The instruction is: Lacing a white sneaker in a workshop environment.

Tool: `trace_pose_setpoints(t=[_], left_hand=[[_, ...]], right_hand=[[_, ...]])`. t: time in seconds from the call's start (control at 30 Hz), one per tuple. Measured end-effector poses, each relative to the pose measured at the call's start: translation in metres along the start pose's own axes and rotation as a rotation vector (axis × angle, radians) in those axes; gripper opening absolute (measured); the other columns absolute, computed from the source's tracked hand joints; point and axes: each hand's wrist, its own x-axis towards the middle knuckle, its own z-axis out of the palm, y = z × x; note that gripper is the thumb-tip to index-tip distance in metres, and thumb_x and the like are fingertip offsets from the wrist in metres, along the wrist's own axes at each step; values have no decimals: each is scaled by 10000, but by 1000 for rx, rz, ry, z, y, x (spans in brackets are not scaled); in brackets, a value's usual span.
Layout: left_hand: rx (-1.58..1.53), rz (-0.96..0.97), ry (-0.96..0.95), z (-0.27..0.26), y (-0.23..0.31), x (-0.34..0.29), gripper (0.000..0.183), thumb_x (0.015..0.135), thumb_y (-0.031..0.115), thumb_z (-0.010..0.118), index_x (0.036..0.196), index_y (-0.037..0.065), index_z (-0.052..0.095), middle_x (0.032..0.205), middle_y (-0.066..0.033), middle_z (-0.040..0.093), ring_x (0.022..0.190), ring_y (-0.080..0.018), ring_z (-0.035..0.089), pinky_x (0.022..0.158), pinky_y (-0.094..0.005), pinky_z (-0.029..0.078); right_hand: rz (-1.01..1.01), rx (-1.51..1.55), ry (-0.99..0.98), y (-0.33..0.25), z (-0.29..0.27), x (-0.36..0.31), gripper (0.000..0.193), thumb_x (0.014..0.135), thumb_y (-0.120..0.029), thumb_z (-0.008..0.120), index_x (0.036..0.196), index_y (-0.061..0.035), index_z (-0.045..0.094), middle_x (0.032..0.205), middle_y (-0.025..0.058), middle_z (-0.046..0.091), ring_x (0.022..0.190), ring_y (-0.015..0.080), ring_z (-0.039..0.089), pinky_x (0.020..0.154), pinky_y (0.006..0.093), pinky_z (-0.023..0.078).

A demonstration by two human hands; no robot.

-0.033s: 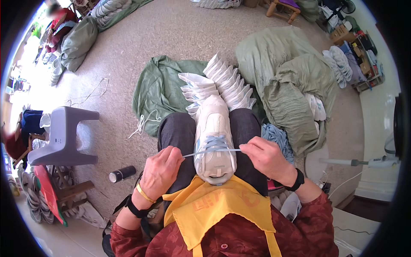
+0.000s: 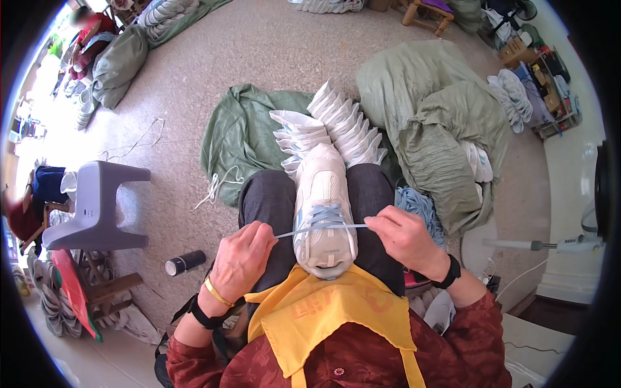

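Observation:
A white sneaker point(image 2: 321, 182) rests between my knees, its toe pointing away and its heel toward me. Light blue lace point(image 2: 326, 212) is threaded through its upper eyelets. One length of this shoelace point(image 2: 299, 231) is stretched taut across the shoe's opening. My left hand point(image 2: 244, 253) pinches the lace left of the shoe, fingers closed. On the right, my right hand point(image 2: 406, 237) is closed on the other side of the same lace. A yellow apron point(image 2: 336, 310) covers my lap just below the heel.
Stacked white shoe uppers point(image 2: 346, 126) lie ahead on a green cloth point(image 2: 236, 123). Blue laces point(image 2: 419, 210) are bundled beside my right knee, near large green sacks point(image 2: 446, 123). At left stand a grey plastic stool point(image 2: 97, 207) and a black bottle point(image 2: 185, 262). A person sits far left.

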Motion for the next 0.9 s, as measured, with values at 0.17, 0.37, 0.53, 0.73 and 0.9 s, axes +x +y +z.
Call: trace_pose_setpoints(t=[0.17,0.37,0.53,0.73,0.9], left_hand=[[-3,-44,-17,6,0,-10,190,866,12,722,887,27,534,801,-137,580,723,-362,637,625,-440,521],[23,-159,-10,-13,-11,-25,179,835,-4,717,878,18,545,850,-151,577,823,-382,612,729,-443,511],[140,-209,93,-31,-27,-41,154,805,-52,679,856,-1,543,912,-162,549,909,-378,566,769,-459,479],[159,-463,158,-63,-70,-73,103,854,-55,617,852,-2,528,777,-170,542,754,-373,572,678,-451,458],[286,-540,246,-102,-141,-115,125,838,-72,612,858,-2,510,720,-161,541,659,-345,564,638,-423,454]], right_hand=[[167,69,89,-1,-3,-17,182,856,-2,755,1029,-33,710,832,99,642,729,287,664,626,376,528],[308,-92,161,23,-29,-50,125,866,-7,741,988,-33,741,852,111,690,773,318,672,680,393,538],[389,-175,209,53,-52,-88,119,862,9,721,977,-11,748,857,132,699,797,323,665,714,400,527],[604,-122,305,110,-70,-152,184,894,41,658,1044,3,758,828,136,698,744,239,679,692,335,510],[655,-130,309,156,-82,-198,177,921,30,649,1063,15,754,851,136,714,746,210,694,691,317,524]])
